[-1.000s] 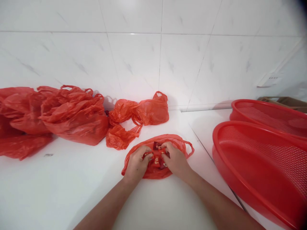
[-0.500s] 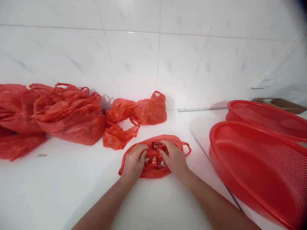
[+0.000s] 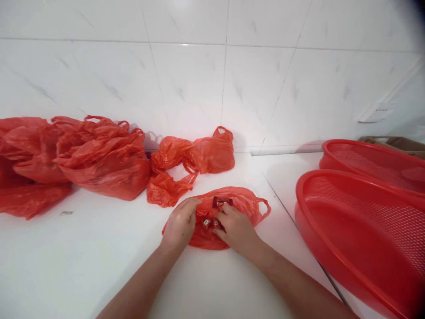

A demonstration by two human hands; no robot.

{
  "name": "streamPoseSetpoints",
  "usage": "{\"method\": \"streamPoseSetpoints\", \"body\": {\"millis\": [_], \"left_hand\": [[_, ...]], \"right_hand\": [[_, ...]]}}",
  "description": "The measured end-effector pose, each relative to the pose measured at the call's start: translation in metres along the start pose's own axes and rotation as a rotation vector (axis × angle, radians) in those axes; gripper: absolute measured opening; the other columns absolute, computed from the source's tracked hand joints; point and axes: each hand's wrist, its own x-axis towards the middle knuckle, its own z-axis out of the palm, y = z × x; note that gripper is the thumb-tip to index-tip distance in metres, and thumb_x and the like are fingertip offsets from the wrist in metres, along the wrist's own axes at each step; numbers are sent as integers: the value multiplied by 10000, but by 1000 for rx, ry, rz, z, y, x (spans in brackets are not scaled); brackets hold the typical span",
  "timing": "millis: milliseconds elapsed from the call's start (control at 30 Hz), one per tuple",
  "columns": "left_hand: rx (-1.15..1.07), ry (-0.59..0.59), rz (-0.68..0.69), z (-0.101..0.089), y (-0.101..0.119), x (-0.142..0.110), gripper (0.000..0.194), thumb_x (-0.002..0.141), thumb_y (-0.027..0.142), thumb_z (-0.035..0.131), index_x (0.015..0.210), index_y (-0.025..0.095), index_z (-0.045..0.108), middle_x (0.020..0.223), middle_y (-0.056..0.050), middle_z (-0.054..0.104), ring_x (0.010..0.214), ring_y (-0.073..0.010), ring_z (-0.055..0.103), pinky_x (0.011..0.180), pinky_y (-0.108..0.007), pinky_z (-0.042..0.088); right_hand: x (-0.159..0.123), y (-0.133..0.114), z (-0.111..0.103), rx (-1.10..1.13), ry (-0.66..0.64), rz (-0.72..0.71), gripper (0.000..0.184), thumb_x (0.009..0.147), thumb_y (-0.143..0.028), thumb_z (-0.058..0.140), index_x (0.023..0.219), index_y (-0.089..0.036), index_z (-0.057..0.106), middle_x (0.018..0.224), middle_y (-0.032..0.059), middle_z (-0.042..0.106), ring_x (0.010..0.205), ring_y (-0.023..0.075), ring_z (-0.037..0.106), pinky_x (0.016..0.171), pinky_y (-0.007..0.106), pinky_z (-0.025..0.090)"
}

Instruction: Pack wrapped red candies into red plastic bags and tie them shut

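Note:
A red plastic bag lies spread open on the white table in front of me. Inside it are several small wrapped packets; a dark red one with pale lettering rests toward the back, and another packet shows between my hands. My left hand is curled at the bag's left rim, its fingers closed on the plastic. Over the packets, my right hand has its fingers bent and closed around a small red packet, mostly hidden by the fingers.
Large, full red plastic bags stand on the left against the tiled wall. Smaller crumpled red bags lie behind the open one. Two red mesh baskets are at the right, with a cardboard box behind them.
My right hand has moved lower and further over the packets, and its fingers have closed in. The left hand has shifted slightly left. The dark red packet is more exposed.

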Motion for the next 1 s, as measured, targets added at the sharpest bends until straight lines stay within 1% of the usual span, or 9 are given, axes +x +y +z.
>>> {"method": "streamPoseSetpoints", "body": {"millis": [133, 233, 333, 433, 500, 600, 700, 800, 1000], "left_hand": [[183, -194, -42, -15, 2, 3, 293, 844, 99, 348, 929, 215, 603, 823, -17, 648, 696, -157, 592, 635, -264, 461], [246, -330, -98, -24, 8, 4, 228, 836, 101, 377, 838, 204, 580, 758, -12, 620, 671, -152, 572, 596, -246, 423], [255, -397, -142, -26, 10, 3, 235, 822, 119, 439, 985, 214, 579, 871, -33, 650, 793, -176, 603, 674, -264, 445], [295, -422, -146, -24, 8, 0, 416, 808, 152, 495, 1220, 207, 481, 990, -70, 659, 896, -219, 608, 734, -312, 462], [308, -439, -137, -23, 7, -2, 485, 802, 161, 509, 1278, 206, 428, 1021, -81, 656, 902, -229, 610, 726, -318, 467], [295, -436, -127, -24, 8, -3, 473, 798, 148, 507, 1259, 233, 437, 1039, -70, 654, 899, -219, 616, 718, -305, 469], [270, -402, -119, -26, 11, -2, 495, 784, 125, 509, 1258, 244, 429, 1030, -60, 654, 898, -215, 617, 719, -304, 469], [202, -341, -125, -27, 13, -2, 504, 760, 96, 504, 1231, 259, 433, 963, -34, 649, 843, -200, 614, 681, -291, 465], [48, -237, -135, -25, 13, -2, 513, 727, 37, 451, 1186, 267, 452, 899, 1, 604, 791, -161, 589, 690, -271, 460]], "right_hand": [[-1, 0, 0, -21, 13, -52, 126, 772, -180, 630, 897, -192, 629, 919, 59, 557, 826, 194, 543, 701, 298, 456], [-2, 0, 3, -12, 25, -76, 143, 760, -163, 637, 894, -203, 613, 938, 58, 566, 847, 208, 544, 702, 308, 453], [-3, 0, 7, 20, 25, -69, 134, 759, -128, 608, 868, -204, 586, 891, 42, 578, 825, 205, 546, 685, 310, 447], [-3, 0, 10, 105, 66, -42, 203, 750, -68, 562, 900, -204, 557, 876, 25, 587, 796, 186, 551, 683, 305, 446], [-3, 0, 9, 202, 120, -16, 260, 737, -46, 556, 939, -208, 540, 915, 16, 602, 827, 177, 563, 717, 300, 452], [-2, 2, 4, 304, 214, 41, 289, 757, -58, 540, 994, -222, 524, 977, 5, 618, 886, 170, 578, 759, 294, 454], [-2, 5, 0, 337, 260, 79, 274, 795, -74, 496, 1015, -234, 521, 1003, -5, 623, 912, 167, 582, 781, 299, 453], [-1, 6, -2, 354, 259, 91, 263, 798, -78, 482, 1006, -234, 524, 1010, -5, 624, 922, 170, 582, 795, 308, 453], [-2, 2, -1, 387, 238, 88, 223, 793, -85, 471, 954, -226, 532, 959, 8, 630, 864, 177, 590, 736, 306, 463]]}}
